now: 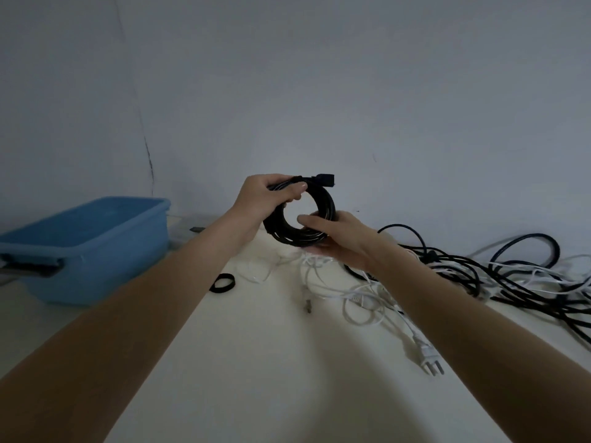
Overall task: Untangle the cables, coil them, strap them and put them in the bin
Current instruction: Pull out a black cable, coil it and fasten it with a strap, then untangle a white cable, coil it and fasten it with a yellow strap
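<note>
1. Both hands hold one black coiled cable (299, 215) up over the far middle of the white table (256, 362): the left hand (265, 199) grips the coil's upper left, fingers and thumb curled round the bundled turns, and the right hand (335, 235) supports the lower right, thumb lying across the front and fingers wrapped behind.
2. At far left stands the blue plastic bin (96, 251), well apart from the coil; nothing can be seen inside it from this angle.
3. Between the bin and the hands, a black strap loop (223, 282) lies flat on the table, nearer than the coil.
4. The coil's black plug (321, 180) sticks out at its top right.
5. White cables, one ending in a white plug (427, 356), and a tangle of black cables (511, 276) spread across the right of the table, not yet sorted.
6. Judged step: coiling looks finished and strapping comes next. That calls for one hand to keep the turns pinched together while the other fetches the strap loop and wraps it round.
7. No brand, label or writing can be read.
</note>
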A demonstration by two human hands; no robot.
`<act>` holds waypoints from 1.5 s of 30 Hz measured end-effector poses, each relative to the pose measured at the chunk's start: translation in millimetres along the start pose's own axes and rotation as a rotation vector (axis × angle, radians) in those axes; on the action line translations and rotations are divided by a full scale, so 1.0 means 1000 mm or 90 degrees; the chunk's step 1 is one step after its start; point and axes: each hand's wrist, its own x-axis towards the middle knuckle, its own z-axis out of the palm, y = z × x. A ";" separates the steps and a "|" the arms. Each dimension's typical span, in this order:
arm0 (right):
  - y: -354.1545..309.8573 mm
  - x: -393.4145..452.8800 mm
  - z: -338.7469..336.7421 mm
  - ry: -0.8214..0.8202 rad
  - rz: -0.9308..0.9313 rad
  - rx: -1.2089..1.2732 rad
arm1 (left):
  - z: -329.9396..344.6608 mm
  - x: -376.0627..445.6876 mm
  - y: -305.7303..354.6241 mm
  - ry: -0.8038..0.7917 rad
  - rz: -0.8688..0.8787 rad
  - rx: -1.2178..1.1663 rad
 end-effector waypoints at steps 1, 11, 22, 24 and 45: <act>-0.001 0.005 0.008 0.036 -0.021 -0.025 | -0.006 0.000 -0.002 0.009 -0.012 -0.006; -0.018 0.090 0.105 0.172 -0.201 -0.331 | -0.134 0.000 -0.014 0.034 -0.063 0.365; -0.004 0.180 0.259 -0.048 -0.269 -0.251 | -0.304 0.005 -0.055 0.208 -0.248 0.551; 0.004 0.191 0.271 -0.060 -0.298 -0.417 | -0.317 0.009 -0.070 0.141 -0.294 0.635; -0.019 0.176 0.204 -0.094 -0.107 -0.706 | -0.231 0.041 -0.062 0.062 -0.169 0.853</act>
